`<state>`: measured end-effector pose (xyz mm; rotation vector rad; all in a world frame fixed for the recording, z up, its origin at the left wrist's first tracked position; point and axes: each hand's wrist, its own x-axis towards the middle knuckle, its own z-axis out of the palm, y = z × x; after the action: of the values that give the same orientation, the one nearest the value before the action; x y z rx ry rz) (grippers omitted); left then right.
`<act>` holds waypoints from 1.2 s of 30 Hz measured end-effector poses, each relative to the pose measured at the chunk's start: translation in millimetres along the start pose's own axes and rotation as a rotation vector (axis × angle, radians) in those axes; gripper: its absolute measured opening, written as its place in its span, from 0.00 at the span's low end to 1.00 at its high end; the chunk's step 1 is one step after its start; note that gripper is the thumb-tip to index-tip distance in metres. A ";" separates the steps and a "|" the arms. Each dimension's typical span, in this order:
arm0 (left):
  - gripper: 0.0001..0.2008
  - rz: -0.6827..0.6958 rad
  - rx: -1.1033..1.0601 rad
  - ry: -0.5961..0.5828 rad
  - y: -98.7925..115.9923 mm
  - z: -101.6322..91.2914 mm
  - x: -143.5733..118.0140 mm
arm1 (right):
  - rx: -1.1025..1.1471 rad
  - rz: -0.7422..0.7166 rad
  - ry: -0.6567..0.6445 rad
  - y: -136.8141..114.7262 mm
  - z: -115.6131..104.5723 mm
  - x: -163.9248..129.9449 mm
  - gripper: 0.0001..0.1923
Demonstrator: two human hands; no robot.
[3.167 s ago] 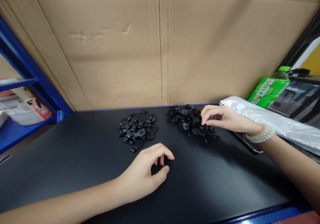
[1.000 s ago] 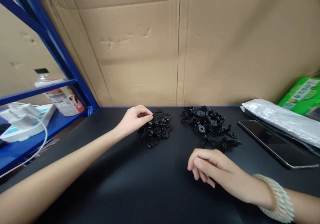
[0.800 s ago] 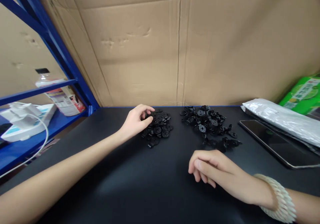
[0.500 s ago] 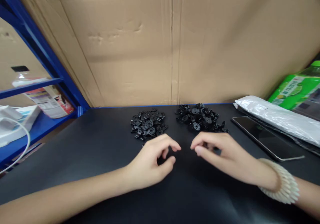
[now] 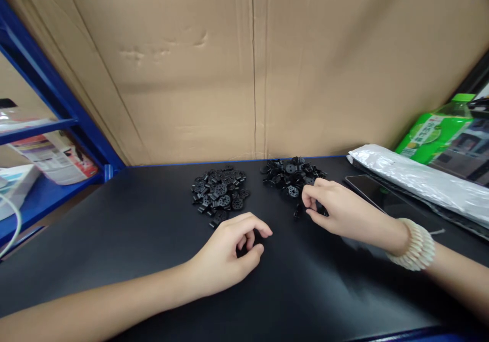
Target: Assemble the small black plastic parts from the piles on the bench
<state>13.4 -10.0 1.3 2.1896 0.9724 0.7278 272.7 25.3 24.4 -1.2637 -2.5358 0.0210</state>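
Observation:
My left hand (image 5: 233, 253) hovers over the black table top, fingers curled and thumb apart from them, nothing between. In front of it lies a heap of small black plastic discs with holes and short tabs (image 5: 219, 192). My right hand (image 5: 330, 207), with a pale coiled band on its wrist, is at the near edge of a second heap of black plastic parts (image 5: 286, 174). Its fingers bend down with a small gap to the thumb, and no part shows held between them. A loose black part (image 5: 297, 211) lies just left of those fingertips.
A phone (image 5: 364, 187), partly behind my right forearm, lies beside a white plastic package (image 5: 416, 179). Behind that is a green-labelled bottle (image 5: 431, 133). Cardboard (image 5: 183, 77) walls the back. At left, a blue shelf frame (image 5: 87, 133) holds a labelled bottle (image 5: 53, 156) and a white cable (image 5: 15, 225).
My right hand has moved forward from near my left hand to the right-hand heap, and its fingers have parted slightly. My left hand stays nearly in place. The view has shifted a little right.

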 end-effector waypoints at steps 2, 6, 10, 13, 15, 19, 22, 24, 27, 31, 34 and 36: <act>0.12 -0.007 -0.014 0.013 -0.5 0.3 0.3 | 0.108 0.010 0.009 -1.1 -1.0 0.4 0.09; 0.11 -0.068 -0.176 0.057 2.5 4.6 0.2 | 0.587 0.115 0.063 -17.6 3.7 -0.1 0.05; 0.11 -0.137 -0.381 0.113 7.9 11.2 -2.1 | 0.904 0.199 0.159 -47.3 21.8 -4.5 0.03; 0.04 -0.159 -0.406 0.196 9.6 12.2 -3.2 | 0.997 0.196 0.068 -62.4 31.6 -8.4 0.03; 0.03 -0.161 -0.430 0.230 9.7 10.8 -2.7 | 1.085 0.184 -0.014 -66.0 32.8 -10.1 0.04; 0.04 -0.196 -0.511 0.226 8.0 7.9 0.0 | 1.176 0.101 -0.076 -63.2 29.9 -11.1 0.14; 0.06 -0.237 -0.533 0.213 5.4 7.9 1.1 | 1.153 0.057 -0.084 -59.9 32.0 -11.1 0.26; 0.06 -0.238 -0.528 0.192 3.7 8.5 1.1 | 1.161 0.077 -0.104 -59.2 35.6 -10.8 0.26; 0.06 -0.242 -0.534 0.182 3.3 8.5 1.1 | 1.194 0.152 -0.127 -59.6 39.8 -10.2 0.18; 0.07 -0.250 -0.579 0.148 6.6 6.1 1.9 | 1.203 0.203 -0.102 -60.2 39.4 -9.6 0.11; 0.09 -0.228 -0.609 0.114 8.4 5.6 1.6 | 1.230 0.221 -0.071 -60.3 38.1 -9.3 0.13; 0.09 -0.234 -0.631 0.105 8.3 6.9 0.7 | 1.247 0.241 -0.058 -60.8 37.9 -8.9 0.14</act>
<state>22.2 -16.1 3.0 1.4802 0.8785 0.8967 220.0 -14.2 -5.1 -0.9416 -1.7099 1.4218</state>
